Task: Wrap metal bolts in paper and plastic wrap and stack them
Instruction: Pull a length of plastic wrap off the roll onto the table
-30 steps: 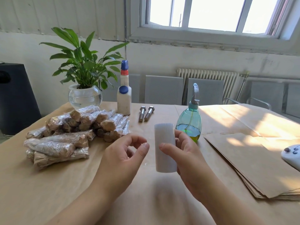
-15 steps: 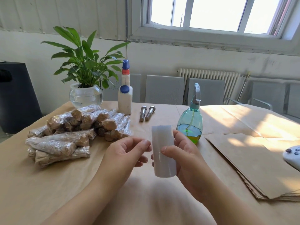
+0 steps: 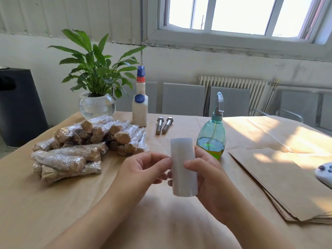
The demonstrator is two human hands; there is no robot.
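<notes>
My right hand (image 3: 209,175) grips an upright white roll of plastic wrap (image 3: 183,169) above the table's middle. My left hand (image 3: 142,169) has its thumb and fingertips against the roll's left edge; whether they pinch the film's loose end I cannot tell. Two bare metal bolts (image 3: 164,124) lie side by side at the back of the table. A heap of several wrapped bolts (image 3: 84,142), brown paper under shiny plastic, is stacked on the left.
A stack of brown paper sheets (image 3: 280,178) lies at the right, a white controller (image 3: 325,173) at the far right edge. Behind stand a green spray bottle (image 3: 212,135), a white glue bottle (image 3: 140,108) and a potted plant in a glass bowl (image 3: 97,105).
My left hand has closed in from the left until its thumb and fingertips touch the roll. My right hand has kept hold of the roll, which has shifted only slightly.
</notes>
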